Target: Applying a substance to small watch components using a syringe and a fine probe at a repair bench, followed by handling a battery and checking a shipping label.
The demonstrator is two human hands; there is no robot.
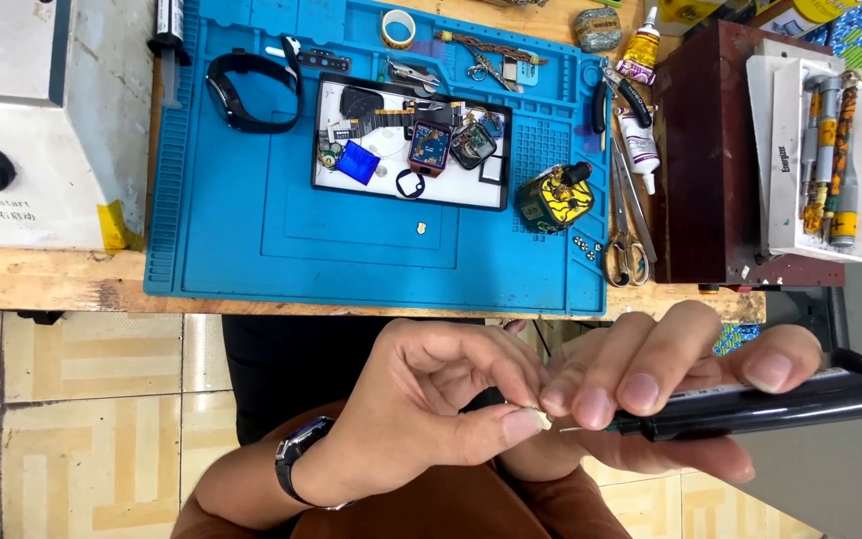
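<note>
Your hands work below the bench edge, over your lap, so nothing on the bench blocks them. On the wooden bench top lies a blue silicone work mat. Near its upper left sits a black watch strap loop; at its right edge lie steel scissors and a white glue tube, with a yellow-and-black round gadget just beside them on the mat.

The black-rimmed white parts tray in the mat's middle holds a square blue chip, a small square watch body and loose flex cables. To the right, a white open box on a dark red case holds several pen-shaped tools.

Your right hand is wrapped round a black syringe-shaped dispenser, whose thin tip points left. Your left hand, with a black wristwatch on its wrist, pinches a tiny pale piece between thumb and forefinger, right at that tip.
</note>
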